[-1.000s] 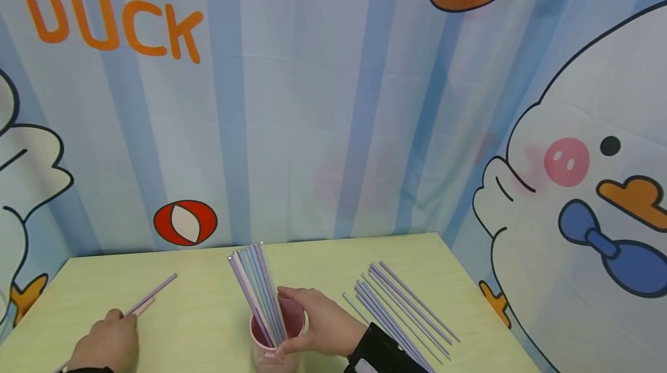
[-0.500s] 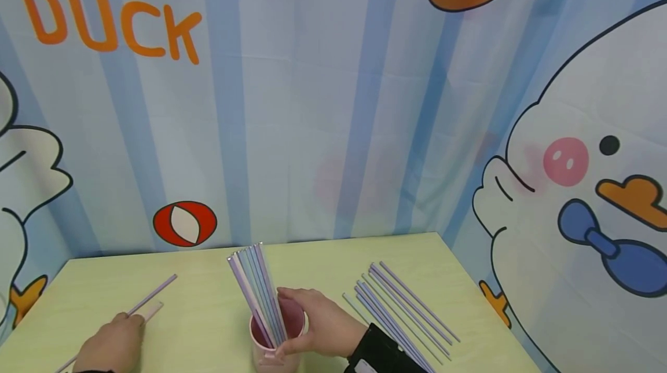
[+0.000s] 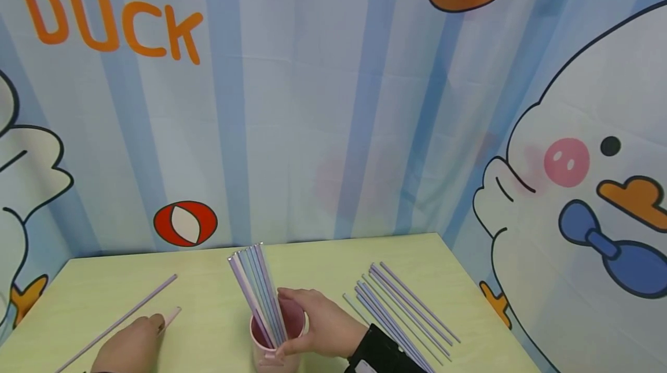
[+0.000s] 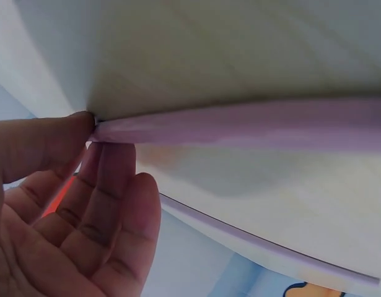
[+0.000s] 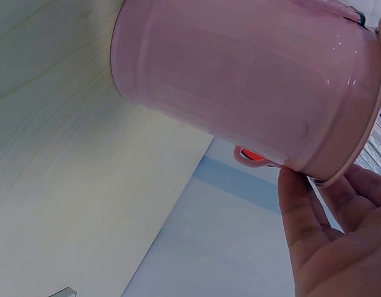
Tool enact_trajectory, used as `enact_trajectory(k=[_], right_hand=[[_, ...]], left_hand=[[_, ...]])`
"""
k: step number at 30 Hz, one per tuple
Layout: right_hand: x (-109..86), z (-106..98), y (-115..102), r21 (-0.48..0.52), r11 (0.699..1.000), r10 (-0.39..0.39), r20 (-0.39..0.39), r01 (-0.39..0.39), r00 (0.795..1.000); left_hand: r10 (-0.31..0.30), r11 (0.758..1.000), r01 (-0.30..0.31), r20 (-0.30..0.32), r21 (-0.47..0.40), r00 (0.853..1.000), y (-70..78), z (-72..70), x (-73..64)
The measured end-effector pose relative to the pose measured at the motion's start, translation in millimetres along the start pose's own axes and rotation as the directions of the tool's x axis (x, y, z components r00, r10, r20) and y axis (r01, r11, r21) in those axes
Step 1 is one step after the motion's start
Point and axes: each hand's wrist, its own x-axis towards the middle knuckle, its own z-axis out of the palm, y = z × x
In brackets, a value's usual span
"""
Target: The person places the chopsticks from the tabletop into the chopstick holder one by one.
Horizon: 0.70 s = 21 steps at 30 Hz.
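Observation:
On the left of the table, my left hand [image 3: 129,345] pinches a pale pink straw [image 4: 252,125] between thumb and fingers near its end, as the left wrist view shows. Just left of that hand lies a loose lilac straw [image 3: 120,321]. My right hand [image 3: 325,325] holds the rim of a pink cup [image 5: 240,80], fingers over the far side and thumb at the near side. Leaning left in the cup is a bundle of lilac, white and pale blue straws [image 3: 260,297]. The cup's base is below the head view's edge.
Several lilac and bluish straws [image 3: 396,315] lie side by side on the right part of the pale yellow table [image 3: 208,280], partly behind the right sleeve [image 3: 383,350]. A curtain [image 3: 312,101] with duck pictures hangs behind the table's far edge.
My left hand has moved right, away from the lilac straw, which now lies fully in sight. The pale pink straw has come along with the hand. The right hand and cup have stayed put.

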Motion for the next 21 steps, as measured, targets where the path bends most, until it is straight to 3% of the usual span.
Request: enact_trajectory(k=[8,14,21], right_hand=[[0.0,0.2,1.3,-0.011,1.0,-0.013,-0.005,0.013,1.0],[0.3,0.9,2.1,-0.028,0.998,-0.052,-0.018,0.051,0.998],[0.7,1.7,3.5,-0.041,0.997,-0.066,-0.029,0.065,0.997]], left_hand=[[0.029,1.0,-0.028,-0.049,0.01,0.998,19.7,6.2,1.1],[0.045,0.999,-0.045,-0.043,-0.002,0.998,29.4,5.2,1.7],[0.049,0.997,-0.053,-0.068,-0.051,0.996,35.7,-12.6,5.4]])
